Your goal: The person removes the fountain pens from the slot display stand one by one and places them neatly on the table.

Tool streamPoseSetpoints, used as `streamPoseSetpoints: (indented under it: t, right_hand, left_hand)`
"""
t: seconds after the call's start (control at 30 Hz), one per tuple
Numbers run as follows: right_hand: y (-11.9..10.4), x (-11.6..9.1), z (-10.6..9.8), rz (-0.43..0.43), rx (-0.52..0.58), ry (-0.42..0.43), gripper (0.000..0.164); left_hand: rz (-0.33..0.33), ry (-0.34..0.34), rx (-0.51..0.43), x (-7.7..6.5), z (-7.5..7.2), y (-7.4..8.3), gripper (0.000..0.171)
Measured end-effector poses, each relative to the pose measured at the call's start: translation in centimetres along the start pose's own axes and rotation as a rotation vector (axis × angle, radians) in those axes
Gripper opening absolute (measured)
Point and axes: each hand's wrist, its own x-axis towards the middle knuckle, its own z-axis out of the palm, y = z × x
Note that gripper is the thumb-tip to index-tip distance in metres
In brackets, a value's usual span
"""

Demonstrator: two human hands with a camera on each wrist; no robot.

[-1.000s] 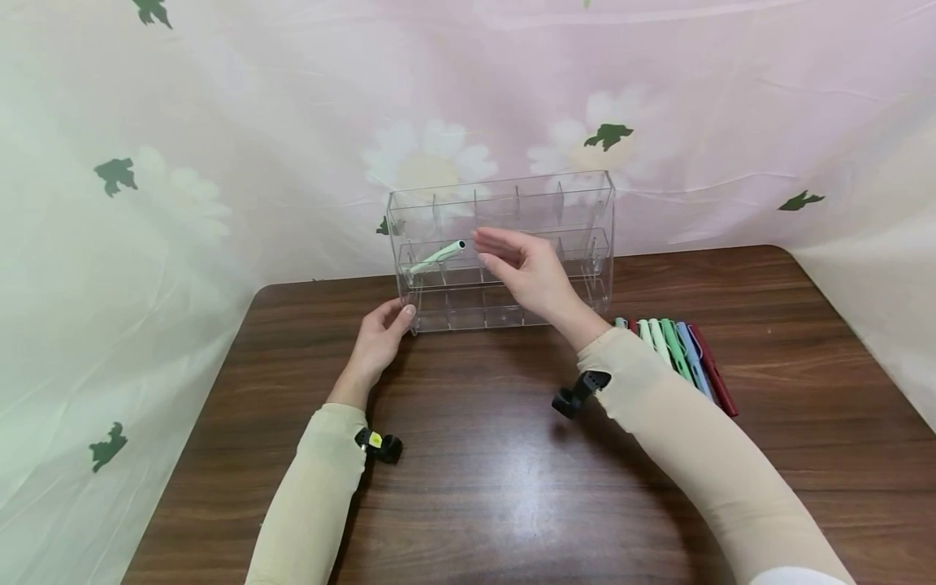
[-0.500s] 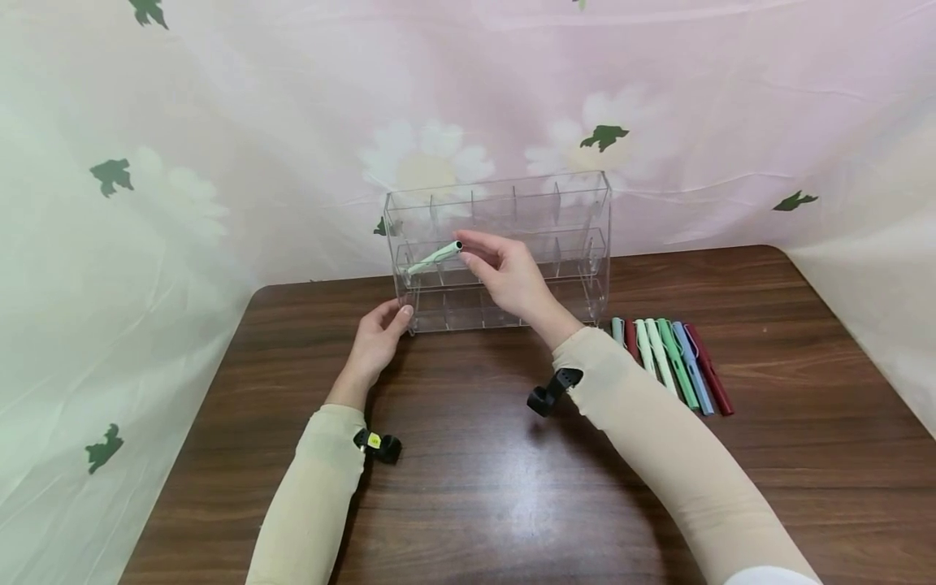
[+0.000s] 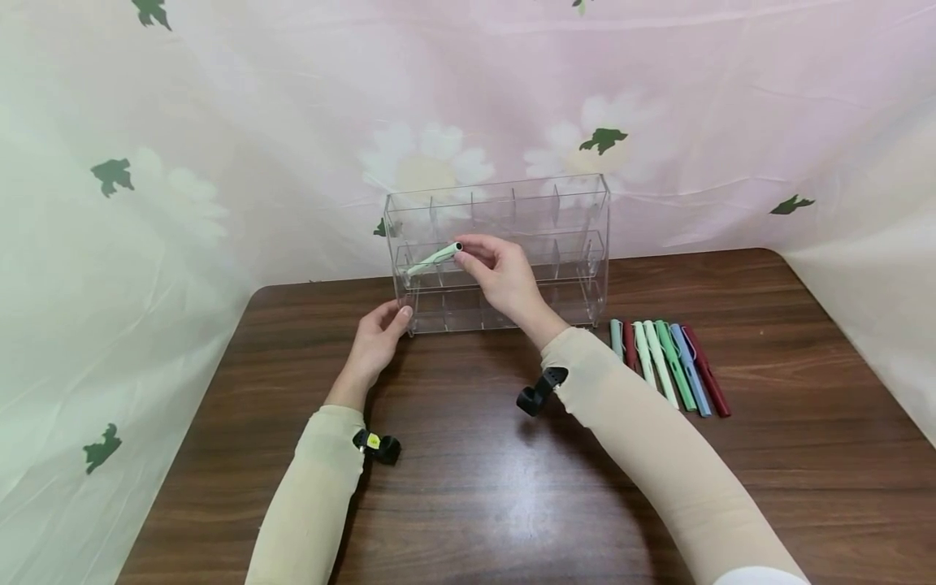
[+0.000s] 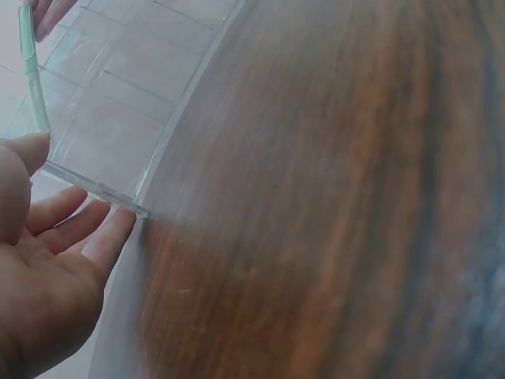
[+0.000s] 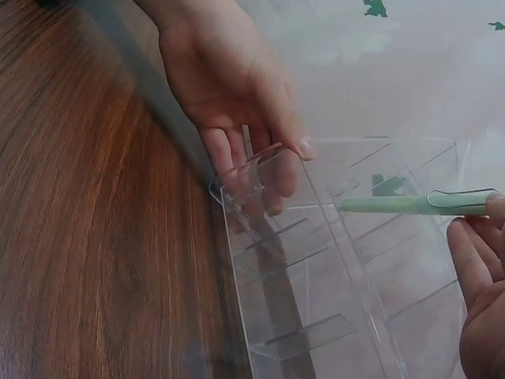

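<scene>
A clear acrylic pen organizer (image 3: 504,325) with tiers of compartments stands at the back of the table. One pale green pen (image 3: 433,258) leans in the left end of its middle tier, cap end up and tilted to the right. Thumb and fingers of my right hand (image 3: 509,280) pinch that cap end; the right wrist view shows the pen's clip (image 5: 461,197) just beside the thumb. My left hand (image 3: 376,341) holds the organizer's lower left corner, thumb at the front edge and the other fingers around the side, as the left wrist view also shows.
On the table right of the organizer lies a row of several capped pens (image 3: 669,366) in red, blue, green, pale green and grey-green, partly behind the right sleeve (image 3: 643,422). A flowered cloth (image 3: 468,97) hangs close behind the organizer. The wooden table (image 3: 453,504) reaches toward me.
My right hand has moved slightly left, from beside the leaning pen onto its cap end, and now pinches it. The left hand and the organizer stay where they were.
</scene>
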Motion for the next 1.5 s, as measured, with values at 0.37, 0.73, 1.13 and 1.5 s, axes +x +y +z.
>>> streamPoseSetpoints:
  t: [0.37,0.73,1.13,1.5]
  right_hand:
    - [-0.5,0.0,0.0,-0.001,0.060,0.041,0.027]
    - [-1.8,-0.3,-1.7,-0.036,0.065,0.081,0.025]
    - [-2.7,-1.0,-3.6,-0.124,0.120,0.134,0.024]
    - [-3.9,-2.1,-5.7,-0.215,0.185,0.207,0.023]
  left_hand:
    - [0.005,0.003,0.003,0.0,0.1,0.0,0.056]
    - [0.008,-0.001,0.004,0.1,0.0,-0.1,0.057]
    - [0.012,-0.001,0.013,0.2,0.0,-0.2,0.057]
    - [0.009,-0.009,0.024,-0.2,-0.1,0.2,0.058]
